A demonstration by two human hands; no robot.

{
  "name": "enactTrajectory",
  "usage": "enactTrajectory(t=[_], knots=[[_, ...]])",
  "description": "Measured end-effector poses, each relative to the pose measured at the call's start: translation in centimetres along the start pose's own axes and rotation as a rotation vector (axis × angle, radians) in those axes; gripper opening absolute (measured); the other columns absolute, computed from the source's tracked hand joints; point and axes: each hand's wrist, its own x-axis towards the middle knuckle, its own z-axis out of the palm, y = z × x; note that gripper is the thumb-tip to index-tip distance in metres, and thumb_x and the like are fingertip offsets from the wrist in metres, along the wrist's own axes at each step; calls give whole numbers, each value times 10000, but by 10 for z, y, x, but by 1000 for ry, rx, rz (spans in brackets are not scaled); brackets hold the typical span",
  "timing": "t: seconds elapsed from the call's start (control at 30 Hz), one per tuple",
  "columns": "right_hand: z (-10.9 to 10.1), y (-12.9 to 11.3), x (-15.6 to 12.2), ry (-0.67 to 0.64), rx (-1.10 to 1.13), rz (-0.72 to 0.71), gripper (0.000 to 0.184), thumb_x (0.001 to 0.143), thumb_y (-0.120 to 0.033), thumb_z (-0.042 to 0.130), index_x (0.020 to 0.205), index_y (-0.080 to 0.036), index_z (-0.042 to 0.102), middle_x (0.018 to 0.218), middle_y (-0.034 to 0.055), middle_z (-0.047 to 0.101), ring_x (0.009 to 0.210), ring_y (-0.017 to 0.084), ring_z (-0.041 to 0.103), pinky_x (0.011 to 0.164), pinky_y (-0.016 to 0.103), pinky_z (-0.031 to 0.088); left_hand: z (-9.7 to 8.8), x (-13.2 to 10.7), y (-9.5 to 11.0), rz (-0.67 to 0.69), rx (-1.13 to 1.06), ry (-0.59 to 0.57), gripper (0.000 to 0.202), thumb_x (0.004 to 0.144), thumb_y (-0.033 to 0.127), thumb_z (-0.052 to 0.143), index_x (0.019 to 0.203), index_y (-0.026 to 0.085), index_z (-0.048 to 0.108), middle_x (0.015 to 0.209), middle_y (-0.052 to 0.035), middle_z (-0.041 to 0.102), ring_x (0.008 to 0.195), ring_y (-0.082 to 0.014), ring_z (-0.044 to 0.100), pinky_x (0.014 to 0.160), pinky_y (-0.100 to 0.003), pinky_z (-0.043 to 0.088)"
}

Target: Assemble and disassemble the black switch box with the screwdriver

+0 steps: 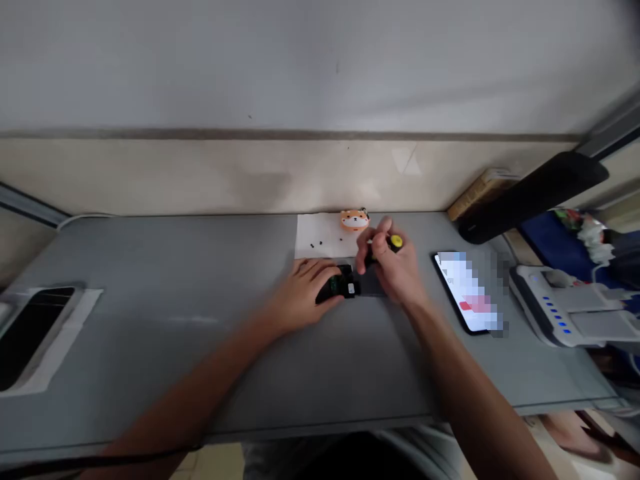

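Note:
My left hand (305, 293) lies over a small black device (339, 288) on the grey table (150, 333), fingers curled round its left end and pressing it down. My right hand (393, 267) is closed round a screwdriver with a black and yellow handle (395, 243), whose tip points down at the right end of the device. Behind both hands lies a white sheet of paper (320, 235) with several tiny dark screws (316, 245) on it. An orange animal-shaped object (355, 219) sits at the paper's back right corner.
A phone with a lit screen (467, 293) lies right of my right hand. A white and grey device with blue lights (560, 310) stands further right, with a black lamp head (535, 193) above. A dark tablet on white paper (30, 330) lies far left.

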Motion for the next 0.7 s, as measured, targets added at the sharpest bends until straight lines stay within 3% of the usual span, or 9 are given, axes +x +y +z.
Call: enactTrajectory(t=[0.1,0.2,0.33,0.47,0.53,0.63,0.7], knots=[[0,4,2,6,9,-36,504,819,-706,669,788,-254,449,574,-85,393,479,95,399,492,263,351,1,1,-4,24,-15,-25,279,1021,420,566,1229,241,621,1289,-70,675,1230,-248,603,1063,-434,417],[3,2,4,8,138,24,506,866,-753,559,859,-248,578,668,-34,461,587,120,467,566,286,424,1,1,-6,42,-9,-11,303,1036,437,540,1244,238,635,1308,-78,672,1253,-246,596,1069,-430,408],[1,0,3,14,146,68,469,782,-665,742,805,-241,543,853,-5,568,717,126,578,685,300,488,0,-1,-7,62,19,-19,307,1044,441,522,1253,258,654,1333,-74,671,1270,-244,592,1080,-430,396],[-3,7,2,39,-5,-11,519,787,-602,775,784,-257,387,645,-81,477,515,92,446,536,265,381,-2,-2,-7,80,60,-18,328,1054,454,496,1255,256,663,1330,-85,680,1256,-250,606,1078,-443,387],[-2,10,3,47,-61,-59,468,808,-622,744,831,-261,447,615,-88,427,515,94,403,525,264,349,-2,-2,-8,90,66,-14,336,1055,457,489,1249,251,669,1324,-91,684,1248,-252,612,1079,-448,384],[3,7,5,44,35,-23,465,845,-708,635,916,-252,577,688,-47,469,609,117,453,596,284,410,-2,-3,-9,101,61,-9,328,1054,450,492,1247,255,673,1335,-90,683,1243,-248,617,1083,-445,387],[5,3,4,51,111,27,436,832,-665,683,828,-242,580,748,-21,517,685,124,519,656,287,451,-2,-3,-10,116,57,0,322,1051,444,502,1243,252,675,1347,-91,679,1244,-248,620,1089,-442,389]])
